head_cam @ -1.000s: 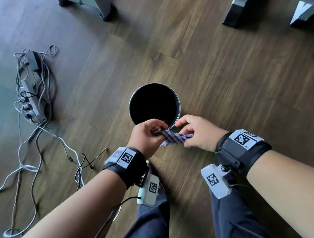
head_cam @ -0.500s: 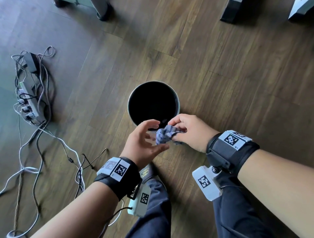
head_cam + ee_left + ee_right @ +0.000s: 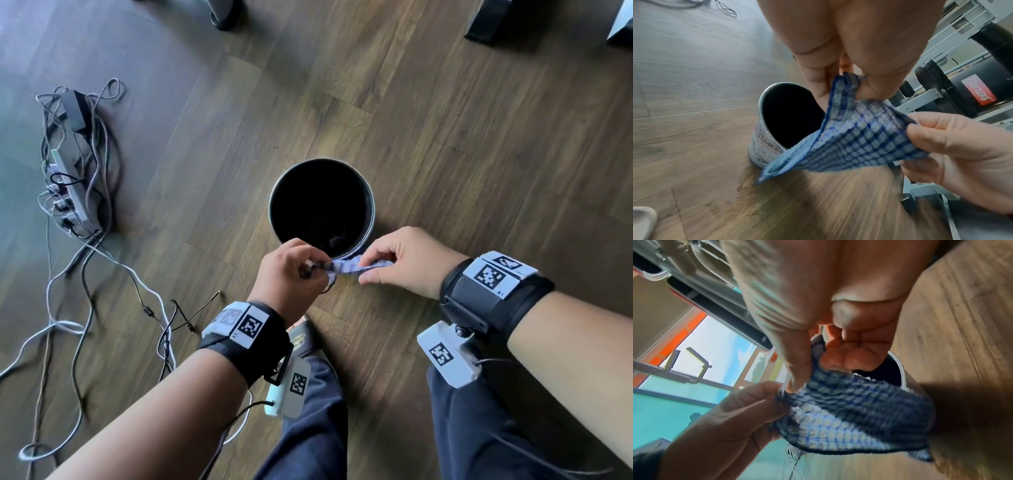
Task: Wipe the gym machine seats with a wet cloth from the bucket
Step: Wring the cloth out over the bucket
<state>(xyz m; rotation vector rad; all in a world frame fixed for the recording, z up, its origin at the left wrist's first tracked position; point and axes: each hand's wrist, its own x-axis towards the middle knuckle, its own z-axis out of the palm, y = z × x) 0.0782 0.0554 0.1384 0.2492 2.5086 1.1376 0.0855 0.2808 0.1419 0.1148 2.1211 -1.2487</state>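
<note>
A blue-and-white checked cloth (image 3: pixel 346 266) hangs stretched between my two hands just in front of the bucket (image 3: pixel 371 209), a round metal can with a dark inside that stands on the wooden floor. My left hand (image 3: pixel 310 269) pinches the cloth's left end and my right hand (image 3: pixel 371 270) pinches its right end. In the left wrist view the cloth (image 3: pixel 855 138) spreads flat between the pinching fingers, with the bucket (image 3: pixel 764 139) behind it. The right wrist view shows the cloth (image 3: pixel 849 415) sagging under both hands. A black padded gym machine part (image 3: pixel 980 78) stands beyond.
A power strip with tangled cables (image 3: pixel 72 178) lies on the floor at the left, and loose wires (image 3: pixel 154 308) trail toward my left leg. Machine feet (image 3: pixel 486 24) stand at the top edge. My legs in dark trousers (image 3: pixel 308 428) are below the hands.
Half a second ago the cloth was bunched in my right hand and the left hand was open beside it. Now both hands pinch it and have pulled it out between them.
</note>
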